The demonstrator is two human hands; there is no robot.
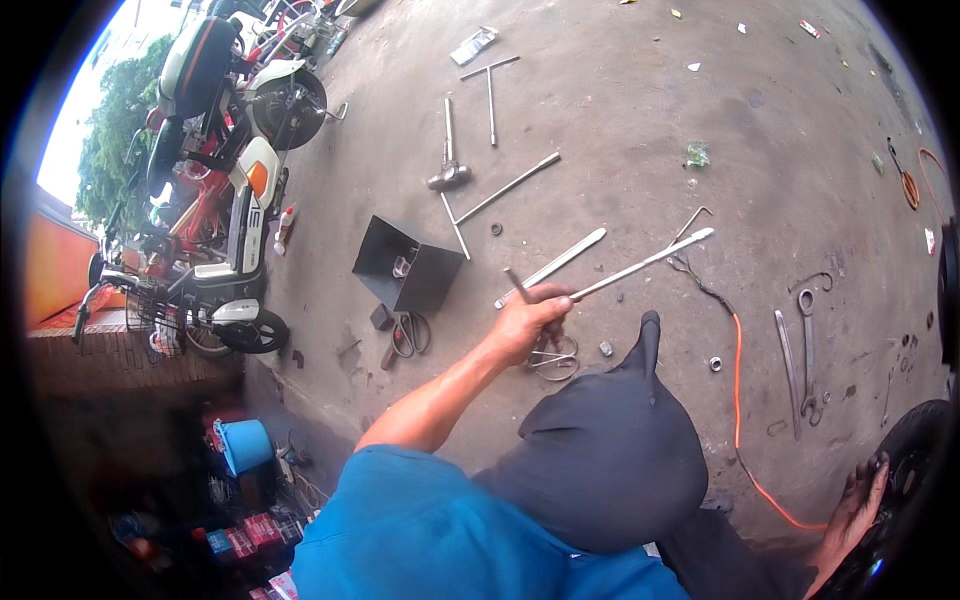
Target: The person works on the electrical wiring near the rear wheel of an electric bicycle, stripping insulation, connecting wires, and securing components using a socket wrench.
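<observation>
My left hand (535,325) is closed round the near end of a long silver tire lever (645,262), which slants away to the right. A short brown rod (516,284) pokes up beside my fingers; what it belongs to is hidden. A second tire lever (552,267) lies on the ground just beyond that hand, and scissors (553,362) lie beneath it. At the lower right, my right hand (856,508) rests against a black tire (915,445) with its fingers stretched out. The tire is partly cut off by the picture's rim.
A black open box (405,265), scissors (408,335), a hammer (449,165) and T-handle wrenches (491,100) lie to the left and ahead. An orange cable (738,390) runs past my knee near a combination wrench (807,350). Electric scooters (240,220) stand far left.
</observation>
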